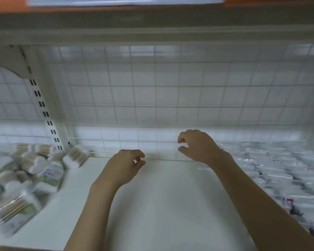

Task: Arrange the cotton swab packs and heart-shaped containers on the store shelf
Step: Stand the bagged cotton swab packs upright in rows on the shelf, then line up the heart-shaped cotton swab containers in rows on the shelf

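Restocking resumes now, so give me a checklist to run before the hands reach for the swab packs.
1. Left hand free: ok, fingers loosely curled, nothing held.
2. Right hand free: ok, nothing held.
3. Shelf bare in the middle for placing: ok.
4. Swab packs within view: ok, heaped untidily at the left.
5. Clear packets at the right in rows: ok.
6. Heart-shaped containers located: cannot tell, picture blurred.

Shelf (158,205): white, flat board.
Left side: cotton swab packs (24,171) lie heaped (blurred).
Right side: rows of clear packets (283,171), contents unreadable.
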A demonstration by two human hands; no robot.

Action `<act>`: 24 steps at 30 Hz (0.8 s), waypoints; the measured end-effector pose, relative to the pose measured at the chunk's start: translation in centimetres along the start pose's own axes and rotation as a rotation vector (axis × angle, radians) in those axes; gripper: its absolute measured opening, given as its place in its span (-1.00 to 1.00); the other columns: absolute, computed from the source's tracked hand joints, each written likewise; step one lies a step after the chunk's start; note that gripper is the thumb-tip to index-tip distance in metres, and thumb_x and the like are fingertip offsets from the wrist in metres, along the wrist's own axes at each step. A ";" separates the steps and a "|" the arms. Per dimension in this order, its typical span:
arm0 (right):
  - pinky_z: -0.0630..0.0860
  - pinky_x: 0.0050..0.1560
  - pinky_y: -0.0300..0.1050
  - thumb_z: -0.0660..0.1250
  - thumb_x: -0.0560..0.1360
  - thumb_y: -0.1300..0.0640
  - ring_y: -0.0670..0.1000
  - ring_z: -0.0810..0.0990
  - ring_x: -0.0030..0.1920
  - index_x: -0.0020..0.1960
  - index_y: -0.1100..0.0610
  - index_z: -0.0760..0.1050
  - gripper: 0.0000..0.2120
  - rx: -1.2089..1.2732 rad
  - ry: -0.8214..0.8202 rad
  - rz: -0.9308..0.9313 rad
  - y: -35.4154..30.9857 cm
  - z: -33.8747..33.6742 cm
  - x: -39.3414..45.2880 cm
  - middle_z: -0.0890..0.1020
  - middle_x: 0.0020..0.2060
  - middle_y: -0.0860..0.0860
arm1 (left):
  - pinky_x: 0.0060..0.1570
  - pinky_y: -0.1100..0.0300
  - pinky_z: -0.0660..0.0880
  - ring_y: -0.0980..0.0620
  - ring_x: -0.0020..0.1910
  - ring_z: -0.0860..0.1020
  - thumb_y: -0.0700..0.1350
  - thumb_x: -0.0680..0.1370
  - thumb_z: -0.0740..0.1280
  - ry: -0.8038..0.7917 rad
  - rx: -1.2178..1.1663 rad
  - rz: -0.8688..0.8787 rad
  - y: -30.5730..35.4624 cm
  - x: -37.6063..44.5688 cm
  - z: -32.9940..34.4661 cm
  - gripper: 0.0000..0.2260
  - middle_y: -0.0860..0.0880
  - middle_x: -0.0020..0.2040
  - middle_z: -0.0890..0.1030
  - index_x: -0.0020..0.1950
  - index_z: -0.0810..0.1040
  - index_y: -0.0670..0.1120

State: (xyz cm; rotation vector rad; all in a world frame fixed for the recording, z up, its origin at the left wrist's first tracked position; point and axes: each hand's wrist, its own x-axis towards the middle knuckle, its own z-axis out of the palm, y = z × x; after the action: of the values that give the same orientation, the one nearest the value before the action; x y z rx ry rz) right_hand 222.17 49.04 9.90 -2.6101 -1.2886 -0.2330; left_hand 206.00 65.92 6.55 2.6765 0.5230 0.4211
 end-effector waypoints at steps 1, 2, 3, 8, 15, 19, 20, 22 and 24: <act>0.37 0.15 -0.10 0.25 0.52 0.02 0.02 0.47 0.14 0.17 0.05 0.47 -0.75 0.034 -0.001 -0.024 -1.6 0.4 -0.2 0.56 0.08 -0.02 | 0.02 0.15 0.50 0.10 -0.05 0.56 0.00 0.57 0.26 -0.003 0.006 -0.021 -0.9 -0.8 -0.3 -0.81 0.10 0.02 0.60 0.15 0.55 0.04; 0.37 0.16 -0.10 0.25 0.52 0.02 0.02 0.47 0.15 0.17 0.05 0.47 -0.75 0.068 -0.008 -0.044 -3.4 1.0 -0.4 0.56 0.08 -0.02 | 0.05 0.13 0.50 0.10 -0.03 0.56 0.01 0.56 0.26 -0.003 0.013 -0.036 -1.9 -1.6 -0.6 -0.80 0.09 0.03 0.60 0.16 0.54 0.05; 0.37 0.17 -0.10 0.26 0.52 0.01 0.01 0.47 0.15 0.17 0.05 0.47 -0.75 0.100 -0.018 -0.065 -5.1 1.6 -0.6 0.56 0.08 -0.03 | 0.07 0.12 0.49 0.10 -0.01 0.56 0.01 0.56 0.26 0.002 0.018 -0.051 -2.9 -2.3 -1.1 -0.78 0.09 0.05 0.61 0.17 0.54 0.05; 0.36 0.16 -0.13 0.24 0.53 -0.02 -0.01 0.46 0.17 0.22 0.02 0.46 -0.72 0.181 -0.105 -0.204 -13.9 4.9 -0.5 0.53 0.13 -0.05 | 0.07 0.18 0.46 0.07 0.07 0.54 0.02 0.55 0.28 0.085 0.066 -0.127 -8.3 -6.2 -4.6 -0.72 0.07 0.12 0.59 0.24 0.51 0.01; 0.36 0.16 -0.12 0.26 0.53 -0.03 0.01 0.44 0.21 0.29 0.03 0.42 -0.64 0.214 -0.221 -0.352 -24.5 8.3 2.6 0.49 0.21 -0.02 | 0.05 0.14 0.44 -0.06 0.13 0.52 -0.04 0.51 0.34 0.205 0.119 -0.280 -16.4 -11.8 -10.1 -0.70 -0.06 0.17 0.57 0.22 0.53 -0.06; 0.41 0.20 -0.09 0.27 0.53 -0.01 0.04 0.44 0.25 0.35 0.10 0.36 -0.57 0.231 -0.287 -0.373 -28.5 9.4 4.4 0.46 0.28 0.02 | 0.02 0.15 0.43 -0.09 0.13 0.53 0.02 0.49 0.36 0.208 0.132 -0.352 -19.7 -14.2 -11.8 -0.65 -0.10 0.16 0.58 0.23 0.54 -0.09; 0.42 0.17 -0.09 0.27 0.53 -0.01 0.05 0.45 0.24 0.37 0.13 0.34 -0.55 0.238 -0.311 -0.362 -29.3 9.7 4.9 0.46 0.29 0.05 | 0.02 0.16 0.41 -0.08 0.14 0.52 0.06 0.49 0.35 0.205 0.136 -0.366 -20.1 -14.6 -11.9 -0.63 -0.10 0.18 0.57 0.23 0.53 -0.09; 0.41 -0.07 -0.18 0.25 0.54 -0.02 0.06 0.49 0.13 0.35 0.17 0.34 -0.55 0.253 -0.373 -0.324 -30.7 10.3 6.0 0.49 0.21 0.09 | 0.02 0.17 0.40 -0.04 0.15 0.51 0.13 0.47 0.35 0.197 0.140 -0.384 -20.7 -15.3 -12.0 -0.57 -0.07 0.19 0.55 0.24 0.53 -0.08; 0.30 -0.29 -0.22 0.23 0.55 -0.05 0.05 0.49 -0.05 0.16 0.16 0.39 -0.68 0.259 -0.407 -0.278 -31.9 10.7 6.8 0.49 0.00 0.09 | 0.00 0.18 0.42 -0.03 0.12 0.51 0.22 0.41 0.36 0.190 0.125 -0.393 -20.9 -15.6 -11.8 -0.50 -0.04 0.17 0.52 0.23 0.52 -0.06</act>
State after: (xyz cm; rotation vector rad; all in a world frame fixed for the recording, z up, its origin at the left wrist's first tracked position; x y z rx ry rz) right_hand 201.30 75.94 5.22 -2.3244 -1.6818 0.4186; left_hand 181.75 81.02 4.88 2.5723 1.1390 0.5413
